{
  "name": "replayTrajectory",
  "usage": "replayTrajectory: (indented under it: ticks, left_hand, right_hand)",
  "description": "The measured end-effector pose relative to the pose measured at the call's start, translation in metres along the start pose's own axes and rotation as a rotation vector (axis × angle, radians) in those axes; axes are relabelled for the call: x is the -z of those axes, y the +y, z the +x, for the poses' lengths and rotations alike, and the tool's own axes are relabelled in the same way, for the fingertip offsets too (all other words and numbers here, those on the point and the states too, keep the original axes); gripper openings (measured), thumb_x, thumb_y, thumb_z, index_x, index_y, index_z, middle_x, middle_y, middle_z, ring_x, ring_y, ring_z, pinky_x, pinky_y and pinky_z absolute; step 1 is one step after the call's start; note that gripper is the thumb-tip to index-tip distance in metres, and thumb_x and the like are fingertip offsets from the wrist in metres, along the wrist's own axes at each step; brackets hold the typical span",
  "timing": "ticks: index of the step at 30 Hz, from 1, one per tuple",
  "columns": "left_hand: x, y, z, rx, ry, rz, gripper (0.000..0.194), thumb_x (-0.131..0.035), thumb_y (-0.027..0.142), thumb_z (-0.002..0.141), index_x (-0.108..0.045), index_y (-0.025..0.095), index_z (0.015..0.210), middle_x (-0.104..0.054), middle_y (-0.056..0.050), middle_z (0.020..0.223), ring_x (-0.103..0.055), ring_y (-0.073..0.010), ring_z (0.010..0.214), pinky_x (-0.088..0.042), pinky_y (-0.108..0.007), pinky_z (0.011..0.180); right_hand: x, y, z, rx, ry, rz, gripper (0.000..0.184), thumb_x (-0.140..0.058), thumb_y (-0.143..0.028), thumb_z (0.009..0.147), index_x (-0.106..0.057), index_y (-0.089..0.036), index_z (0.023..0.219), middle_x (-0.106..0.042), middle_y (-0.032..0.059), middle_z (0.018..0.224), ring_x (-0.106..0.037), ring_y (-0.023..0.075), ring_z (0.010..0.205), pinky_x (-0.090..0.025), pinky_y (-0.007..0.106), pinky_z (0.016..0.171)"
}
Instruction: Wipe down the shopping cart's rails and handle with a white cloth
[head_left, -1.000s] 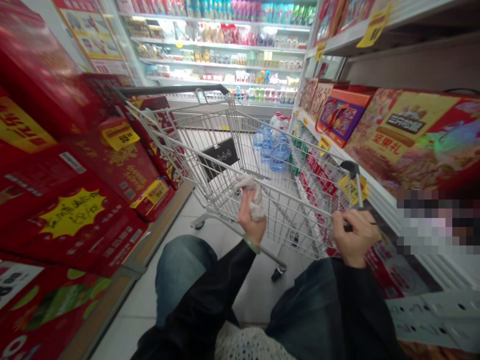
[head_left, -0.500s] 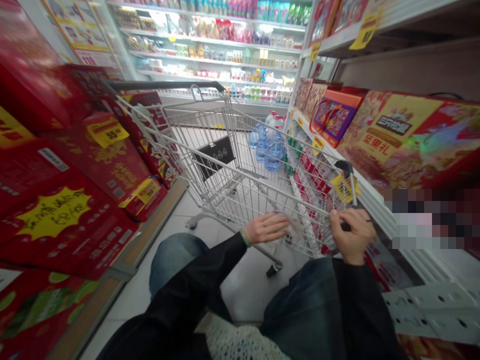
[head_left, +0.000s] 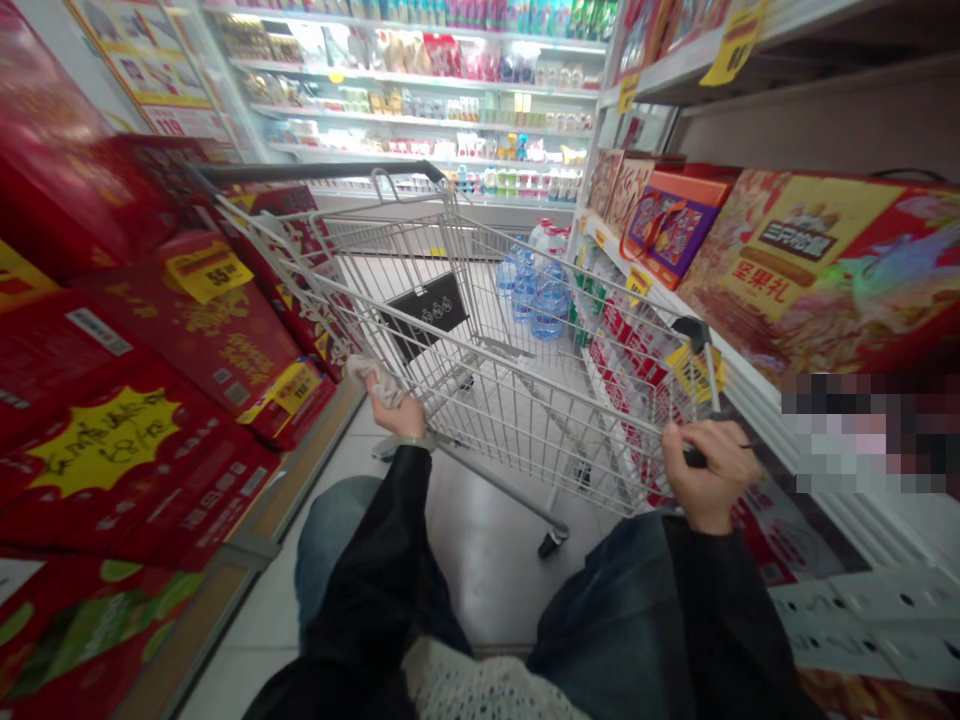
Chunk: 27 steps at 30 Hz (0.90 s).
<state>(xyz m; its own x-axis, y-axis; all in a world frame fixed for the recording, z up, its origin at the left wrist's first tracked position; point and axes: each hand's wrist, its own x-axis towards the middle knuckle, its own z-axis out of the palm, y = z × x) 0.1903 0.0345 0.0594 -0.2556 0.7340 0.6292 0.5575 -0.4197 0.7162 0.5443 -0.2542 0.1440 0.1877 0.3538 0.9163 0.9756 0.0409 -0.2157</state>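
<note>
Swung across to the cart's left side since the earlier frame, the left hand (head_left: 395, 410) is being held out at about 10 o'clock, its fingers (head_left: 384, 392) closed on a crumpled pale cloth (head_left: 373, 379), which is being kept just beside the left rail of a wire shopping cart (head_left: 525, 420). The right hand (head_left: 709, 470) is being held at about 2 o'clock, its fingers curled shut around a dark slim grip (head_left: 694, 457) at the cart's rim; whether that grip belongs to the cart cannot be told. Red gift boxes (head_left: 172, 330) are being shown stacked at 9 o'clock, boxed gift sets (head_left: 810, 260) are being displayed on a shelf at 3 o'clock, and large water bottles (head_left: 550, 305) are being shown at 1 o'clock — beyond the cart.
</note>
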Motion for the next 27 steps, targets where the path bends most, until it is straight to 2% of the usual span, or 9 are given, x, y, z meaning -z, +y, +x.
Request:
replayTrajectory:
  ticks: [3,7,10,12,15,18,20,24,27]
  left_hand:
    - [-0.026,0.025,-0.064,0.076,0.103,-0.047,0.058,-0.044,0.015,0.094,-0.046,0.01,0.152,-0.048,-0.024,0.163,-0.042,-0.0343,0.159,-0.041,-0.065,0.127]
    - [-0.046,0.07,-0.157,-0.017,-0.012,-0.214,0.072,-0.049,0.006,0.087,-0.052,0.024,0.157,-0.045,-0.015,0.169,-0.051,-0.0307,0.154,-0.052,-0.058,0.123]
    - [-0.059,0.1,-0.224,-0.146,-0.15,-0.32,0.084,-0.05,0.005,0.088,-0.04,0.032,0.167,-0.034,-0.01,0.175,-0.045,-0.0353,0.157,-0.05,-0.065,0.123]
    - [-0.07,0.115,-0.263,-0.24,-0.317,-0.262,0.086,-0.051,0.008,0.092,-0.03,0.033,0.171,-0.029,-0.009,0.176,-0.039,-0.0398,0.16,-0.049,-0.072,0.122]
    - [-0.084,0.132,-0.305,-0.405,-0.613,-0.078,0.074,-0.055,0.02,0.097,-0.038,0.029,0.169,-0.038,-0.013,0.17,-0.039,-0.0449,0.158,-0.048,-0.078,0.12]
    - [-0.094,0.145,-0.321,-0.639,-0.793,-0.03,0.053,-0.061,0.032,0.1,-0.063,0.03,0.153,-0.06,-0.015,0.155,-0.045,-0.044,0.155,-0.045,-0.075,0.124]
    - [-0.098,0.149,-0.32,-0.884,-0.849,-0.108,0.044,-0.062,0.032,0.101,-0.07,0.034,0.144,-0.069,-0.01,0.146,-0.051,-0.0372,0.152,-0.047,-0.065,0.127]
    - [-0.106,0.138,-0.298,-1.325,-0.735,-0.307,0.04,-0.058,0.02,0.103,-0.072,0.034,0.137,-0.063,-0.001,0.155,-0.053,-0.0214,0.151,-0.048,-0.046,0.13]
    - [-0.104,0.111,-0.269,-1.357,-0.668,-0.316,0.031,-0.058,0.018,0.103,-0.076,0.028,0.127,-0.064,-0.005,0.153,-0.058,-0.0213,0.147,-0.051,-0.046,0.126]
  right_hand:
    - [-0.001,0.0,0.002,-0.017,0.001,0.0,0.029,-0.07,-0.028,0.092,-0.061,-0.024,0.065,-0.064,-0.0004,0.062,-0.055,0.0164,0.065,-0.042,0.034,0.071]
    - [-0.003,0.0,0.003,-0.011,-0.013,-0.008,0.029,-0.07,-0.026,0.092,-0.06,-0.023,0.065,-0.064,-0.0003,0.063,-0.056,0.0163,0.066,-0.041,0.034,0.071]
    - [-0.004,-0.001,0.003,0.0,-0.011,-0.009,0.03,-0.07,-0.026,0.093,-0.06,-0.023,0.065,-0.063,-0.0004,0.063,-0.055,0.016,0.065,-0.041,0.034,0.071]
    - [-0.003,-0.003,0.003,-0.012,-0.019,-0.016,0.032,-0.068,-0.028,0.094,-0.059,-0.023,0.064,-0.062,-0.0001,0.062,-0.054,0.016,0.065,-0.04,0.034,0.071]
    - [-0.001,-0.003,0.004,-0.029,-0.031,-0.02,0.034,-0.066,-0.03,0.096,-0.057,-0.023,0.064,-0.061,0.0006,0.062,-0.052,0.0164,0.065,-0.04,0.035,0.072]
    - [0.001,0.0,0.005,-0.034,-0.031,-0.02,0.034,-0.065,-0.03,0.096,-0.057,-0.023,0.064,-0.062,0.0007,0.062,-0.052,0.0161,0.065,-0.04,0.035,0.072]
    - [0.002,0.005,0.005,-0.032,-0.019,-0.022,0.035,-0.065,-0.03,0.096,-0.056,-0.023,0.063,-0.061,0.0002,0.061,-0.05,0.0156,0.063,-0.04,0.035,0.073]
    - [0.004,0.02,0.005,-0.008,0.004,-0.011,0.036,-0.065,-0.028,0.095,-0.055,-0.023,0.062,-0.059,-0.0007,0.06,-0.05,0.0153,0.063,-0.039,0.035,0.072]
    - [0.003,0.029,0.008,-0.008,0.019,0.021,0.037,-0.066,-0.026,0.095,-0.055,-0.022,0.06,-0.059,-0.0008,0.06,-0.049,0.015,0.063,-0.038,0.034,0.07]
